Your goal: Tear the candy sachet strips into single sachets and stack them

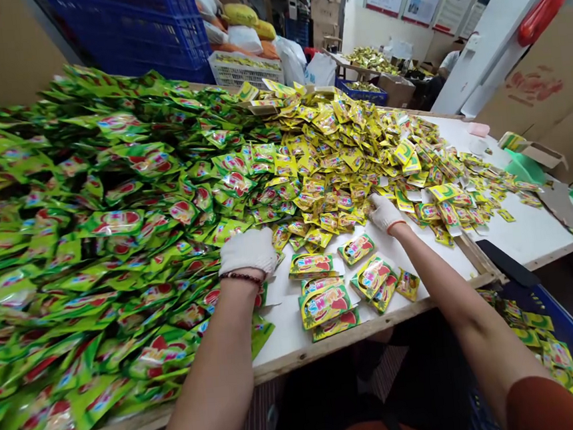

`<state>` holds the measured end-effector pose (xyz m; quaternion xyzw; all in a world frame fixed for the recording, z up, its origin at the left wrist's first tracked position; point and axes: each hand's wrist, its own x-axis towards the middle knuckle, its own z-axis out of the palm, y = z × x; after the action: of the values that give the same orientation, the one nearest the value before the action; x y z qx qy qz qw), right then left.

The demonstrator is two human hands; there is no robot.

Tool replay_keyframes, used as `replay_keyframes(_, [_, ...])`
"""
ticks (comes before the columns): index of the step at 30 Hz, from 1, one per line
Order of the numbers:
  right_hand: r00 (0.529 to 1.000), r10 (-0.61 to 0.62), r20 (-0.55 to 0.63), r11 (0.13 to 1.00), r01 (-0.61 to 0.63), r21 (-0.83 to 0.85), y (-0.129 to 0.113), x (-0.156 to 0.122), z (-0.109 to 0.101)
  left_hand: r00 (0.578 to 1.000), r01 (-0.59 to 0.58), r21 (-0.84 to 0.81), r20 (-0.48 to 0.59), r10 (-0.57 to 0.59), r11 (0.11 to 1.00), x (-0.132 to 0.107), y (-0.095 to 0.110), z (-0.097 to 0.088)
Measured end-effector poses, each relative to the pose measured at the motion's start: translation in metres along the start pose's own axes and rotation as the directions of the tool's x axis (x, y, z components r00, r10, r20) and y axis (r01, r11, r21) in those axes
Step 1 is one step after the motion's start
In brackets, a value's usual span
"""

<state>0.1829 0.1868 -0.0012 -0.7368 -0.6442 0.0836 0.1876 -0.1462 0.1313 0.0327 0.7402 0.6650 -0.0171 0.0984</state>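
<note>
Both my hands wear white knit gloves. My left hand (247, 251) rests knuckles-up at the edge of a big heap of green snack packets (97, 225), fingers curled into the packets; what they grip is hidden. My right hand (384, 212) reaches into the near edge of a heap of small yellow packets (341, 150), fingers closed among them. Between my forearms, on the white table (286, 329), lie several green packets in small stacks (324, 302).
A blue crate (564, 351) with more packets stands low at my right, below the table's wooden edge. Blue crates (140, 27), a white basket (243, 68) and sacks stand behind the table. Cardboard pieces (561, 204) and a green object lie at the far right.
</note>
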Motion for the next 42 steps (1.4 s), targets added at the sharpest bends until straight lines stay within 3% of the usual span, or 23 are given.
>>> replay_keyframes(5, [0.996, 0.067, -0.064, 0.997, -0.064, 0.047, 0.015, -0.024, -0.007, 0.999, 0.032, -0.062, 0.042, -0.03, 0.998, 0.005, -0.008, 0.001])
replay_keyframes(8, [0.992, 0.066, -0.105, 0.994, -0.056, 0.095, 0.013, -0.046, -0.021, 0.999, 0.022, -0.215, -0.043, -0.032, 0.976, 0.005, -0.006, -0.002])
replay_keyframes(10, [0.992, 0.059, -0.113, 0.974, -0.032, 0.226, 0.002, -0.065, -0.03, 0.993, -0.039, -0.404, -0.12, -0.011, 0.914, 0.002, 0.001, -0.002])
replay_keyframes(12, [0.995, 0.062, -0.073, 0.862, -0.017, 0.506, -0.018, -0.084, -0.036, 0.986, -0.122, -0.66, -0.164, 0.016, 0.741, -0.001, 0.013, 0.001])
replay_keyframes(14, [0.999, 0.049, -0.001, 0.695, -0.033, 0.718, -0.042, -0.102, -0.037, 0.986, -0.16, -0.867, -0.162, 0.037, 0.472, -0.005, 0.028, 0.006])
replay_keyframes(15, [0.998, 0.051, 0.034, 0.641, -0.059, 0.766, -0.053, -0.109, -0.036, 0.989, -0.149, -0.931, -0.142, 0.046, 0.333, -0.008, 0.036, 0.009])
replay_keyframes(17, [0.994, 0.072, 0.087, 0.581, -0.113, 0.806, -0.074, -0.119, -0.031, 0.994, -0.084, -0.987, -0.074, 0.074, 0.14, -0.012, 0.052, 0.014])
replay_keyframes(20, [0.992, 0.085, 0.093, 0.583, -0.125, 0.803, -0.092, -0.126, -0.021, 0.989, 0.023, -0.998, 0.014, 0.15, -0.054, -0.02, 0.069, 0.018])
replay_keyframes(24, [0.997, 0.064, -0.052, 0.728, -0.011, 0.685, -0.092, -0.125, -0.01, 0.976, 0.066, -0.978, 0.022, 0.217, -0.198, -0.027, 0.081, 0.019])
replay_keyframes(27, [0.991, 0.028, -0.131, 0.807, 0.055, 0.588, -0.085, -0.123, -0.007, 0.974, 0.041, -0.98, -0.004, 0.225, -0.196, -0.028, 0.083, 0.02])
replay_keyframes(30, [0.991, -0.013, -0.131, 0.808, 0.088, 0.582, -0.078, -0.122, -0.008, 0.98, 0.017, -0.989, -0.012, 0.2, -0.144, -0.028, 0.083, 0.023])
replay_keyframes(33, [0.995, -0.099, 0.012, 0.73, 0.064, 0.681, -0.071, -0.117, -0.009, 0.973, 0.012, -0.995, -0.012, 0.232, -0.102, -0.03, 0.085, 0.025])
replay_keyframes(36, [0.97, -0.13, 0.203, 0.689, -0.059, 0.722, -0.059, -0.101, -0.011, 0.963, -0.028, -0.999, -0.036, 0.269, -0.03, -0.032, 0.085, 0.026])
replay_keyframes(38, [0.991, -0.009, 0.133, 0.822, -0.068, 0.565, -0.043, -0.085, -0.017, 0.967, -0.075, -0.996, -0.064, 0.246, 0.036, -0.031, 0.084, 0.026])
replay_keyframes(40, [0.996, 0.063, -0.069, 0.959, -0.041, 0.279, -0.021, -0.072, -0.025, 0.974, -0.127, -0.985, -0.102, 0.205, 0.115, -0.028, 0.082, 0.024])
replay_keyframes(42, [0.984, 0.045, -0.173, 0.998, -0.036, 0.059, 0.005, -0.062, -0.033, 0.974, -0.171, -0.967, -0.137, 0.183, 0.188, -0.026, 0.08, 0.024])
